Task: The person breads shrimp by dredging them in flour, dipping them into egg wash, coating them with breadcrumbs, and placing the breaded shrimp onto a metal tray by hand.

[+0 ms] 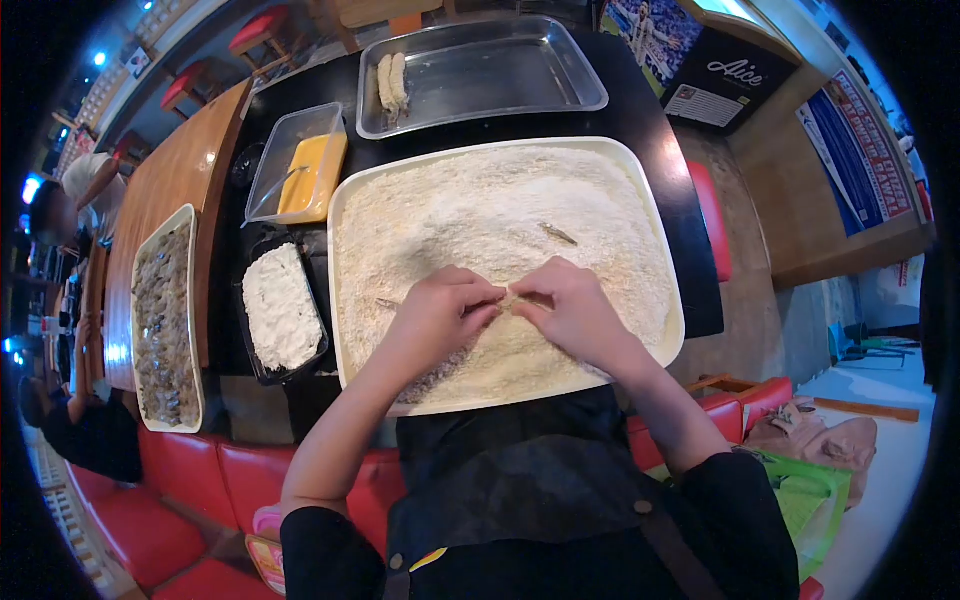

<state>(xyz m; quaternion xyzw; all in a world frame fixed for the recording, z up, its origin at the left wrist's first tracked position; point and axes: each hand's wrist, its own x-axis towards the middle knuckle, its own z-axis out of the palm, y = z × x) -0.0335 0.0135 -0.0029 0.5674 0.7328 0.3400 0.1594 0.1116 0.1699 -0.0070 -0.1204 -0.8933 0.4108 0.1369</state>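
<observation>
My left hand (450, 312) and my right hand (568, 308) meet low over the breadcrumbs in a large cream tray (338, 250). Both pinch with thumb and fingers at a small crumb-coated shrimp (511, 301), mostly hidden by the fingertips and crumbs. A dark shrimp tail (558, 233) pokes out of the crumbs beyond my right hand. Another tail (388, 304) shows by my left wrist.
Behind the tray, a metal tray (490, 115) holds breaded shrimp (392, 82). Leftward stand a clear tub of yellow batter (312, 178) with a utensil, a black container of white flour (283, 308) and a long tray of greyish raw shrimp (165, 320). People are at far left.
</observation>
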